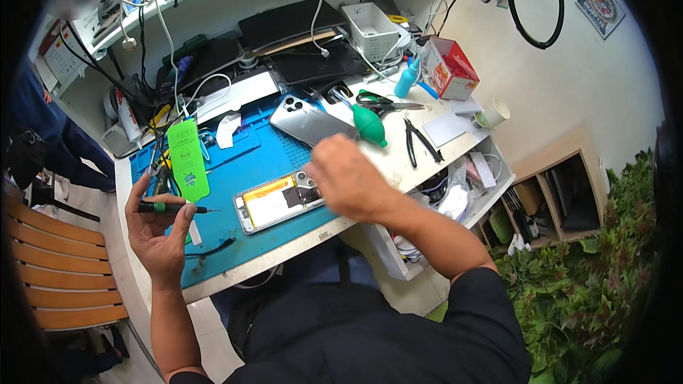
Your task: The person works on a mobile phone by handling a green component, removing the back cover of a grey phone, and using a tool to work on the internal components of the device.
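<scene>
My left hand (pixel 158 231) is closed round a black and green screwdriver (pixel 162 208), its thin tip pointing right over the blue mat (pixel 235 254). In front of me lies an opened phone (pixel 269 206), its battery and inner parts bare. My right hand (pixel 350 179) is over the phone's right end, by the camera rings, with the fingers bent together. Its fingertips are partly hidden, so I cannot make out what they hold. Behind the opened phone rests a silver phone (pixel 311 122), back side up. A bright green card (pixel 188 161) stands near my left hand.
A green air blower (pixel 368 125), scissors (pixel 386 104) and black cutters (pixel 420 144) lie to the right. Farther back are a blue bottle (pixel 407 80), a red box (pixel 450 70) and a white basket (pixel 370 32). An open drawer (pixel 393 257) juts out right. A person (pixel 67 146) stands far left.
</scene>
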The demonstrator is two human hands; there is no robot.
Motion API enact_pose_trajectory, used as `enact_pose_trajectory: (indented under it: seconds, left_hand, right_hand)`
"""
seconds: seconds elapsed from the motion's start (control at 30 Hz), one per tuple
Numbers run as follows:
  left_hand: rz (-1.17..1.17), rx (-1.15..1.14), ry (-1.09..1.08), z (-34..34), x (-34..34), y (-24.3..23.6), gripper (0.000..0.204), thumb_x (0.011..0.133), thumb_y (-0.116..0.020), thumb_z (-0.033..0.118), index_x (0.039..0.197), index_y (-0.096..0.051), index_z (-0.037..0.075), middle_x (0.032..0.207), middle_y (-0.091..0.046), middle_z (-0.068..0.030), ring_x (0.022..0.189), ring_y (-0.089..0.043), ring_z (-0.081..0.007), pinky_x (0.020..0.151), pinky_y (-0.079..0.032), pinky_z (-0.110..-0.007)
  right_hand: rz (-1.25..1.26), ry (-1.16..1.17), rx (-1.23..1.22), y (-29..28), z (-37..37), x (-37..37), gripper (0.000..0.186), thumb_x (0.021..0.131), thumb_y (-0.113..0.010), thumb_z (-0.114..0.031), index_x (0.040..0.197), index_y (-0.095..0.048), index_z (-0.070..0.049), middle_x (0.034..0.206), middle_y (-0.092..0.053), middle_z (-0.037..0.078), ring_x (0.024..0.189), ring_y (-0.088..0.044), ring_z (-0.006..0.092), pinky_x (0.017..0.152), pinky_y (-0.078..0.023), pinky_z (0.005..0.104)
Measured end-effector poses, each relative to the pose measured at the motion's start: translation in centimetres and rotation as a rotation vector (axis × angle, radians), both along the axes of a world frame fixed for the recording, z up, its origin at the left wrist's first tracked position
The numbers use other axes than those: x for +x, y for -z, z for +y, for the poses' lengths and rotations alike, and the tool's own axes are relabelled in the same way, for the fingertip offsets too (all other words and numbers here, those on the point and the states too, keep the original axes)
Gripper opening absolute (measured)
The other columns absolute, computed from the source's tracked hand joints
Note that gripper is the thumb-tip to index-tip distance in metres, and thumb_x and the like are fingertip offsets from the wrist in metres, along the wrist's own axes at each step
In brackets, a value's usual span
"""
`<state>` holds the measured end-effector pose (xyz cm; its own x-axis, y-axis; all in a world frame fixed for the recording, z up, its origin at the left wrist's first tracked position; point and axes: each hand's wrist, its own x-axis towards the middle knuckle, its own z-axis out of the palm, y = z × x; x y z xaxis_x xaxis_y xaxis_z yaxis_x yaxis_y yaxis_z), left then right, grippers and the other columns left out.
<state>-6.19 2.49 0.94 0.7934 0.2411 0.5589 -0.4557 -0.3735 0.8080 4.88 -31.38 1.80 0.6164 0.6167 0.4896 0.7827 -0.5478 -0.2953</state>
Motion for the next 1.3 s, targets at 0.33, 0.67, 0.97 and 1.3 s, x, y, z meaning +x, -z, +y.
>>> enact_pose_trajectory:
  seconds: [0.33, 0.67, 0.97, 1.3]
  left_hand:
    - [0.053, 0.034, 0.049, -1.7, 0.3, -1.2, 0.080, 0.092, -0.087, -0.005, 0.161, -0.048, 0.004, 0.109, -0.074, -0.0095, 0.100, -0.079, -0.0164, 0.088, -0.066, -0.029]
    - [0.141, 0.293, 0.078, -1.8, 2.7, -0.7, 0.075, 0.096, -0.086, 0.001, 0.162, -0.050, 0.007, 0.107, -0.077, -0.0086, 0.093, -0.080, -0.0143, 0.086, -0.064, -0.028]
    - [0.131, 0.327, 0.110, -2.8, 2.9, -0.5, 0.076, 0.093, -0.088, 0.003, 0.160, -0.054, 0.012, 0.100, -0.081, -0.0086, 0.084, -0.083, -0.0187, 0.077, -0.065, -0.031]
    - [0.144, 0.299, 0.090, -2.1, 2.8, -0.4, 0.076, 0.092, -0.089, 0.005, 0.160, -0.056, 0.013, 0.100, -0.082, -0.0084, 0.083, -0.083, -0.0177, 0.077, -0.065, -0.030]
  right_hand:
    - [-0.047, 0.107, -0.014, 1.6, -3.6, 6.0, 0.028, 0.091, -0.077, -0.003, 0.119, -0.077, 0.000, 0.112, -0.070, 0.017, 0.110, -0.064, 0.0383, 0.099, -0.054, 0.0477]
    - [0.034, -0.160, -0.078, 0.4, 1.7, 0.1, 0.029, 0.097, -0.079, -0.012, 0.123, -0.079, 0.002, 0.113, -0.074, 0.014, 0.107, -0.065, 0.0310, 0.093, -0.050, 0.0443]
    - [0.050, -0.208, -0.089, 0.8, 2.1, -0.2, 0.018, 0.095, -0.078, -0.009, 0.111, -0.081, -0.001, 0.103, -0.071, 0.010, 0.102, -0.063, 0.0287, 0.091, -0.048, 0.0429]
    - [0.077, -0.198, -0.087, 1.3, 2.1, -0.2, 0.018, 0.094, -0.077, -0.008, 0.111, -0.080, 0.000, 0.105, -0.072, 0.011, 0.103, -0.063, 0.0293, 0.092, -0.048, 0.0433]
